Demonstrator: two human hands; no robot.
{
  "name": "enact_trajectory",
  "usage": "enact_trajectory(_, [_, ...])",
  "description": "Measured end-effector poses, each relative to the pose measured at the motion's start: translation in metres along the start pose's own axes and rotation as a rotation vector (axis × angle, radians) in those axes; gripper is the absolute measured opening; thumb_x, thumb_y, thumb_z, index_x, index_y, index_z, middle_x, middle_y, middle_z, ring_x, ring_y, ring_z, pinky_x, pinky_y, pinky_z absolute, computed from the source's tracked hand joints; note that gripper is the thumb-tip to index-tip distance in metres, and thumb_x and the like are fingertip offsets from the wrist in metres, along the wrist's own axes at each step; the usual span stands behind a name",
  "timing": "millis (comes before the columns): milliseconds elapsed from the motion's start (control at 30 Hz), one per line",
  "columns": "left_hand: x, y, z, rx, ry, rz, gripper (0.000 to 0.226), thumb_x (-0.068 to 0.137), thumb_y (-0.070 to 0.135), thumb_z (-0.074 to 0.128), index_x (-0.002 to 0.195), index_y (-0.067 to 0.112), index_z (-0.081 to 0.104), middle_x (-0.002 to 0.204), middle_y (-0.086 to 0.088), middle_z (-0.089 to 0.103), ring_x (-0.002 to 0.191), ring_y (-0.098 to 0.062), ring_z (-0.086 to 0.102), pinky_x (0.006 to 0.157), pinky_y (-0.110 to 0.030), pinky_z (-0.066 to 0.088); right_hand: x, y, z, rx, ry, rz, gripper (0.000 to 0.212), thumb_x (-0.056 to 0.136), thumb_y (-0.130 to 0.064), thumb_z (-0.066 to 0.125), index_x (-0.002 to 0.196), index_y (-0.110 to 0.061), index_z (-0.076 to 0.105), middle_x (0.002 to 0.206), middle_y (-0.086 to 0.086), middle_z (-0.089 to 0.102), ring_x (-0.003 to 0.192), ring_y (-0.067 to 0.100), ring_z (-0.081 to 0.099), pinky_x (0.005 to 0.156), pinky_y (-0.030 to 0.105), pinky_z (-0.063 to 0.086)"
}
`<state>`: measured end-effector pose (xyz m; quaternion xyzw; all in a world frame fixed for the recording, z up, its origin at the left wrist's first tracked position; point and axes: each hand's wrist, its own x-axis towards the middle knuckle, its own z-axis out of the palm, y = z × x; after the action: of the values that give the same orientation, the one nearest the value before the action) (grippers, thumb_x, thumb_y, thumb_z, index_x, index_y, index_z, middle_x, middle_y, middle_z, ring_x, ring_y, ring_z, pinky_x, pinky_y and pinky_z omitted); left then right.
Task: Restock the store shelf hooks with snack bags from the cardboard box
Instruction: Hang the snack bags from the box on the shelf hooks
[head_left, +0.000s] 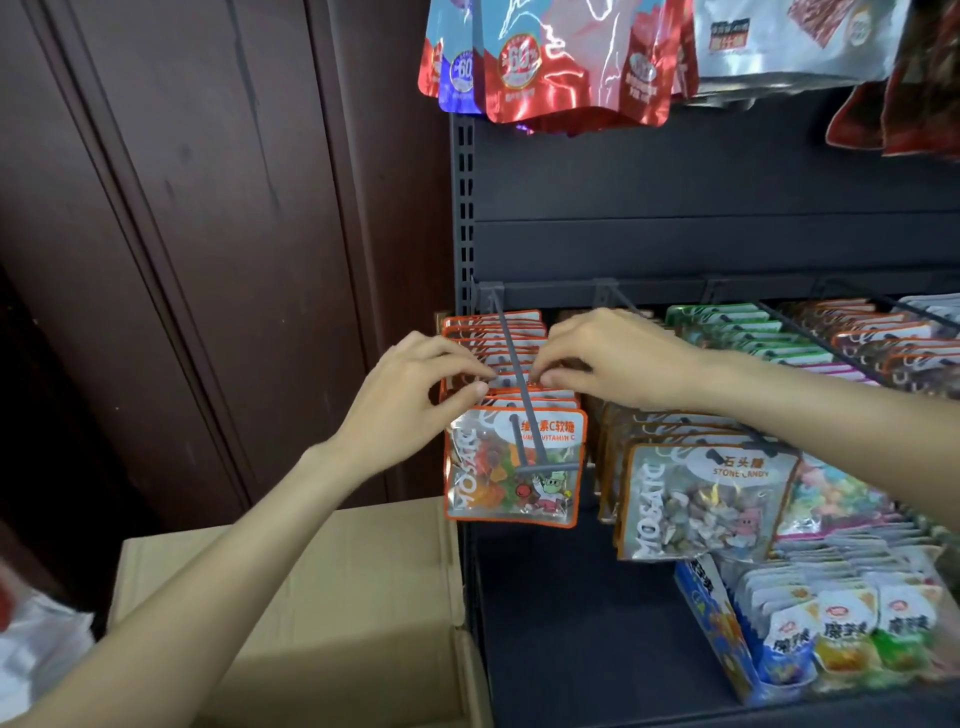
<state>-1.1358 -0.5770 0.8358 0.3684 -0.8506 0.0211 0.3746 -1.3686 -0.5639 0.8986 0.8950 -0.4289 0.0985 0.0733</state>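
Both bare forearms are reaching forward and up from the bottom corners, converging toward the middle. Left hand (415, 384) is sitting back-of-hand up, wrist bent slightly, fingers curled with thumb and forefinger tips pinching together at its right side. Right hand (613, 358) is coming in from the right, palm down, knuckles arched, fingers curled downward with tips pinching at its left edge. The two hands' fingertips are nearly meeting, just apart, facing each other. What each pinch is closing on is hidden by the fingers.
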Motion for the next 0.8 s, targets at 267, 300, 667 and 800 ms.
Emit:
enact_trajectory(267, [-0.013, 0.014, 0.001, 0.265, 0.0, 0.226, 0.035, 0.094, 0.04, 0.046, 0.11, 0.024, 0.073, 0.105, 0.011, 0.068, 0.097, -0.009, 0.049, 0.075, -0.021, 0.028, 0.019, -0.005, 0.01, 0.048, -0.024, 0.03, 0.014, 0.092, -0.028, 0.062, 0.09, -0.021, 0.073, 0.083, -0.007, 0.069, 0.075, 0.012, 0.061, 0.064, 0.029, 0.046])
enact_trajectory(300, [-0.015, 0.014, 0.0, 0.267, 0.004, 0.235, 0.034, 0.094, 0.039, 0.046, 0.11, 0.024, 0.072, 0.106, 0.011, 0.069, 0.097, -0.008, 0.048, 0.075, -0.02, 0.026, 0.02, -0.004, 0.01, 0.085, -0.029, 0.045, 0.015, 0.092, -0.028, 0.062, 0.09, -0.019, 0.074, 0.083, -0.006, 0.07, 0.074, 0.012, 0.061, 0.066, 0.03, 0.048])
enact_trajectory(667, [-0.016, 0.014, -0.003, 0.089, 0.035, 0.081, 0.036, 0.092, 0.045, 0.047, 0.105, 0.024, 0.072, 0.109, 0.014, 0.068, 0.106, -0.002, 0.052, 0.083, -0.016, 0.031, 0.032, -0.007, 0.006, 0.065, -0.047, 0.131, 0.015, 0.091, -0.023, 0.063, 0.096, -0.016, 0.075, 0.083, -0.006, 0.064, 0.078, 0.01, 0.059, 0.066, 0.023, 0.042])
enact_trajectory(800, [-0.009, 0.011, -0.009, 0.031, 0.061, 0.008, 0.023, 0.088, 0.042, 0.061, 0.098, 0.026, 0.073, 0.103, 0.016, 0.067, 0.098, -0.007, 0.054, 0.084, -0.031, 0.042, 0.032, -0.011, 0.008, -0.046, -0.002, 0.123, 0.015, 0.093, -0.024, 0.059, 0.095, -0.019, 0.073, 0.078, -0.01, 0.056, 0.075, 0.013, 0.056, 0.064, 0.024, 0.036])
